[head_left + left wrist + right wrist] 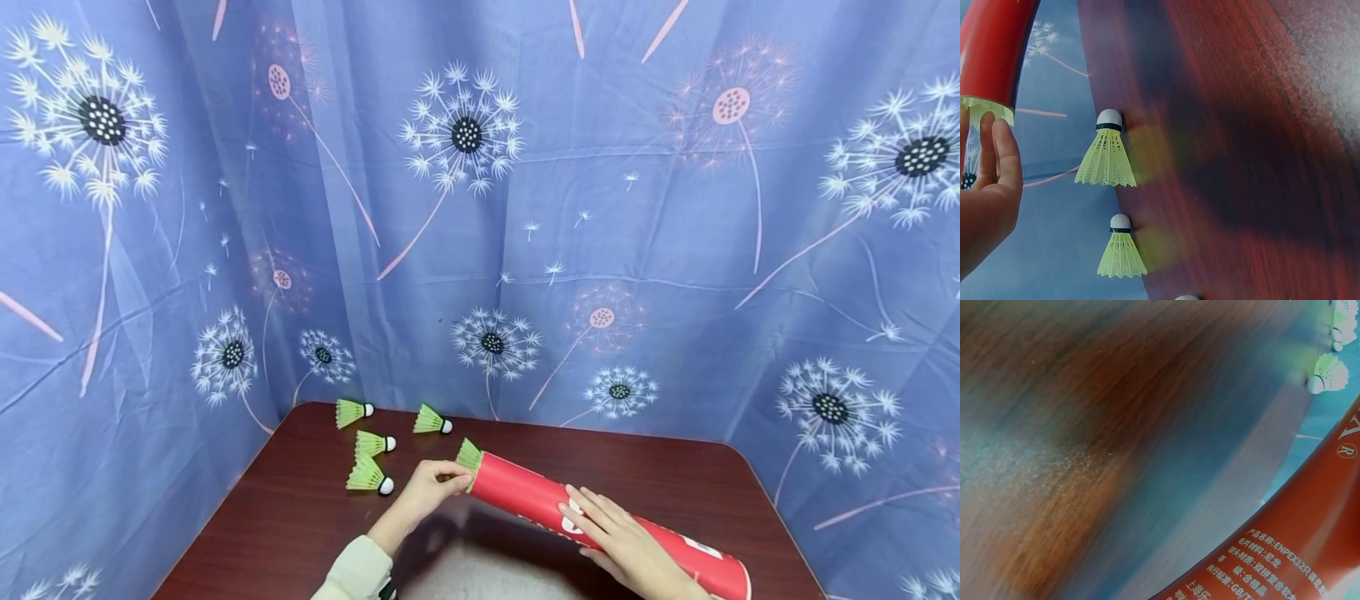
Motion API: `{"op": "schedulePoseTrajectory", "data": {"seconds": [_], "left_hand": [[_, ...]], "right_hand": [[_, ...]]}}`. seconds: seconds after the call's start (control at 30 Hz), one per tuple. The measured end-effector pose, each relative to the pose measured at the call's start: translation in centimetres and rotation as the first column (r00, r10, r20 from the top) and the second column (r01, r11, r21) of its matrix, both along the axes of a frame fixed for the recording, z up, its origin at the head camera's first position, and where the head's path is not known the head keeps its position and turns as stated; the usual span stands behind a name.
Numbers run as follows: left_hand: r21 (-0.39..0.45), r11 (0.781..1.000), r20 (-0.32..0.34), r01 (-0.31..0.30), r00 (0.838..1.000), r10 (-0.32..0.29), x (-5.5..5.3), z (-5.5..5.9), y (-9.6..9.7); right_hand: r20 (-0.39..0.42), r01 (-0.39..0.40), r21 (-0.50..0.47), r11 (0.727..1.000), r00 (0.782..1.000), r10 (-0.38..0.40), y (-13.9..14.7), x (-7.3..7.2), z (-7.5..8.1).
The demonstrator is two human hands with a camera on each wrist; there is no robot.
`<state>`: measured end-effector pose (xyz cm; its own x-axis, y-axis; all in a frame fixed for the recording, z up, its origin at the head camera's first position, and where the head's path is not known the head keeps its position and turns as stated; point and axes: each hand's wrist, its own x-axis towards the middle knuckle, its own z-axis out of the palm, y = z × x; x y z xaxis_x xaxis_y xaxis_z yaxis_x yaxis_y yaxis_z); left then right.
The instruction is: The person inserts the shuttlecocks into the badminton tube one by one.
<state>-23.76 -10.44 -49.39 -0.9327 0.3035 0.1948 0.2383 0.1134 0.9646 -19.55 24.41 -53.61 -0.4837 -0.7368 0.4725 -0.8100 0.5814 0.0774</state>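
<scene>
A red cylindrical shuttlecock tube [517,487] slants across the front of the table, its left mouth higher in the head view. Out of that mouth pokes the yellow-green skirt of a shuttlecock [469,455]; its cork end is hidden inside. My left hand [429,492] pinches this skirt at the rim with thumb and fingers. The left wrist view shows the same fingertips [1004,134] right at the tube's mouth. Over the middle of the tube lies my right hand [630,540], holding it with fingers across the top and thumb at the near side.
Several yellow-green shuttlecocks with white heads lie at the table's back left, among them a front one [366,476] and one farther right [431,420]. The dark red-brown table [300,517] meets a blue dandelion-print curtain [420,333] behind and at both sides.
</scene>
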Motion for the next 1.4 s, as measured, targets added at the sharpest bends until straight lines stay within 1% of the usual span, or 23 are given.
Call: {"op": "schedulePoseTrajectory", "data": {"seconds": [0.13,0.3,0.4,0.47,0.5,0.63,0.7,0.77,0.87,0.93,1.0,1.13,1.23,1.3,1.33,1.4], "left_hand": [[-0.010,1.000,-0.028,0.005,1.000,-0.005,-0.2,0.0,0.2],[-0.031,0.999,-0.055,0.016,0.998,-0.018,-0.2,0.3,0.3],[-0.049,0.998,-0.061,0.029,0.998,-0.032,-0.2,0.4,0.3],[-0.059,0.998,-0.063,0.035,0.997,-0.038,-0.3,0.3,0.3],[-0.063,0.997,-0.068,0.038,0.997,-0.043,-0.4,0.1,0.2],[-0.059,0.997,-0.071,0.057,0.996,-0.061,-1.5,-1.6,-0.2],[-0.055,0.996,-0.063,0.067,0.996,-0.070,-1.5,-1.7,-0.5],[-0.048,0.996,-0.062,0.071,0.995,-0.074,-1.5,-1.6,-0.7],[-0.051,0.997,-0.068,0.051,0.996,-0.054,-0.8,-0.6,-0.9],[-0.054,0.998,-0.080,0.026,0.996,-0.030,-0.9,-1.0,-1.3],[-0.060,0.998,-0.076,-0.007,0.997,0.003,-1.0,-1.3,-1.8],[-0.056,0.995,-0.053,-0.078,0.996,0.075,-1.8,-3.1,-3.5],[-0.055,0.988,-0.043,-0.146,0.989,0.143,-2.2,-4.1,-5.0],[-0.056,0.977,-0.049,-0.207,0.978,0.205,-2.5,-4.6,-5.9],[-0.056,0.968,-0.053,-0.244,0.969,0.241,-2.6,-4.7,-6.4],[-0.062,0.944,-0.074,-0.324,0.945,0.319,-2.9,-4.9,-7.5]], "right_hand": [[0.005,0.009,-0.008,1.000,1.000,-0.009,0.0,-0.1,0.0],[0.014,0.022,-0.014,1.000,1.000,-0.022,0.0,0.0,0.0],[0.009,0.024,-0.019,1.000,1.000,-0.024,0.0,0.1,-0.1],[0.001,0.019,-0.023,1.000,1.000,-0.019,-0.1,0.1,-0.2],[-0.001,0.017,-0.022,1.000,1.000,-0.017,-0.1,0.1,-0.2],[0.011,0.016,-0.014,1.000,1.000,-0.016,-0.1,0.0,-0.1],[0.021,0.021,-0.006,1.000,1.000,-0.021,-0.2,-0.1,-0.1],[0.023,0.027,0.001,1.000,0.999,-0.027,-0.2,-0.2,-0.1],[0.015,0.028,0.000,1.000,1.000,-0.028,0.0,-0.3,-0.2],[0.010,0.025,-0.003,1.000,1.000,-0.025,0.0,-0.4,-0.2],[0.005,0.026,-0.008,1.000,1.000,-0.026,0.1,-0.3,-0.2],[0.010,0.027,-0.012,1.000,1.000,-0.027,0.3,-0.3,-0.2],[0.015,0.025,-0.017,1.000,1.000,-0.025,0.4,-0.3,-0.2],[0.011,0.020,-0.021,1.000,1.000,-0.019,0.4,-0.3,-0.2],[0.011,0.019,-0.021,1.000,1.000,-0.019,0.4,-0.3,-0.2],[0.010,0.012,-0.028,1.000,1.000,-0.012,0.5,-0.3,-0.2]]}}
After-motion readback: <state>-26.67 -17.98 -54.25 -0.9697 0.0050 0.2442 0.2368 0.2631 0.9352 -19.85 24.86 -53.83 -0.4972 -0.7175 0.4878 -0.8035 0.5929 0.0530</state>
